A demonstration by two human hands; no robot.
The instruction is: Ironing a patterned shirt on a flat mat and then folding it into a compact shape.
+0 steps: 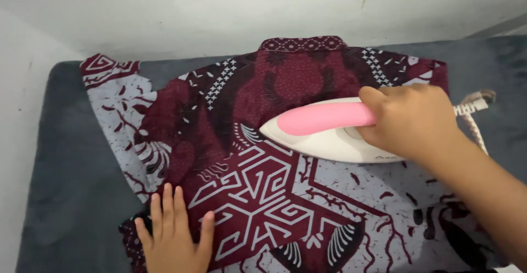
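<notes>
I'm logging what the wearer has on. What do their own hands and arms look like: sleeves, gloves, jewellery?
Both are bare. The left hand shows no glove or ring. The right hand and its forearm are uncovered as well, with no sleeve, watch or bracelet in view.

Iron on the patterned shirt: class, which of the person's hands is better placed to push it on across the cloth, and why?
Right. The right hand grips the iron by its pink handle, while the left hand lies flat on the shirt, pinning it.

Pink-handled white iron (324,133) flat on maroon patterned shirt (258,190)
</notes>
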